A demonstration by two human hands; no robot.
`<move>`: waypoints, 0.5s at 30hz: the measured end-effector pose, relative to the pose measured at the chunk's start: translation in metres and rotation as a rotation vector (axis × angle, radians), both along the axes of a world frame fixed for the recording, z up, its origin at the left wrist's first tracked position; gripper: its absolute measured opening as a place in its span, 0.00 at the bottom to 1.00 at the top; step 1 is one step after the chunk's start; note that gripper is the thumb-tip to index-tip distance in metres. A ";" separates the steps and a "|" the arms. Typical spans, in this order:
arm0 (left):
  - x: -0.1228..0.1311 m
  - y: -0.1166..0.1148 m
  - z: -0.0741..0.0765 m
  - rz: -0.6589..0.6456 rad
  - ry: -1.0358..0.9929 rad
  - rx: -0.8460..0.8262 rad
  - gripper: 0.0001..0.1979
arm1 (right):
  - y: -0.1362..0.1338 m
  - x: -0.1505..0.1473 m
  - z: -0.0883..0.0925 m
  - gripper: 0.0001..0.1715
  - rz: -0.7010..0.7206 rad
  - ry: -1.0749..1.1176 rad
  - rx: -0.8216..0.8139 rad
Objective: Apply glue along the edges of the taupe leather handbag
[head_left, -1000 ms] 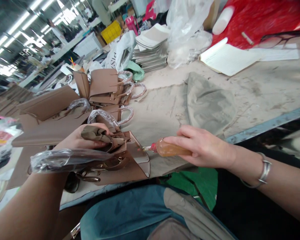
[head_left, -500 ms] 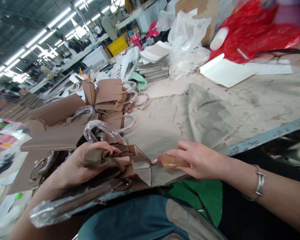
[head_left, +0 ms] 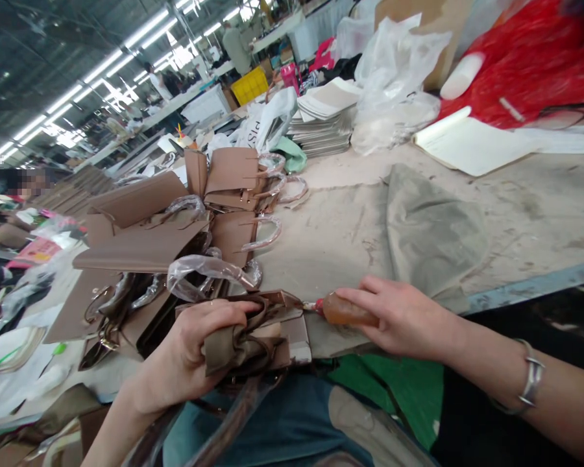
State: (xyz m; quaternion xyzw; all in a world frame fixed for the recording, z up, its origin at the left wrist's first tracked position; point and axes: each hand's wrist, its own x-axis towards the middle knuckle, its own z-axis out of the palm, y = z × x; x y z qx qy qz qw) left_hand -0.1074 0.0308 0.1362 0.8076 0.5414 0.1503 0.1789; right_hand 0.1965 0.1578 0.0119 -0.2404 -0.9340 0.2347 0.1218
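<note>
My left hand [head_left: 187, 353] grips a small tan leather handbag [head_left: 267, 331] at the table's near edge, fingers wrapped round its bunched olive lining. My right hand [head_left: 399, 318] holds an amber glue bottle [head_left: 343, 310] with a red tip, and the tip touches the bag's upper right corner. A plastic-wrapped bag handle [head_left: 209, 269] arches just behind my left hand.
Several more tan bags and flat leather panels [head_left: 141, 250] are piled at the left. A grey cloth [head_left: 428, 227] lies on the worn table. Behind stand a stack of grey pieces [head_left: 326, 117], clear plastic bags [head_left: 399, 78], an open notebook [head_left: 472, 139] and red plastic [head_left: 530, 58].
My left hand has turned the bag and drawn it toward me. The glue tip followed from the bag's side flap up to its top corner. The view has shifted left.
</note>
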 end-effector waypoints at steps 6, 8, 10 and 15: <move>0.009 -0.017 -0.002 -0.046 0.049 0.062 0.17 | 0.002 -0.008 0.010 0.27 -0.079 -0.059 -0.217; 0.012 -0.021 -0.001 -0.057 0.053 0.069 0.17 | 0.004 -0.010 0.011 0.29 -0.111 -0.058 -0.228; 0.015 -0.024 0.000 -0.049 0.070 0.055 0.16 | 0.007 -0.013 0.013 0.30 -0.134 -0.070 -0.233; 0.015 -0.029 -0.002 -0.035 0.050 0.059 0.17 | 0.010 -0.013 0.024 0.25 -0.147 -0.131 -0.396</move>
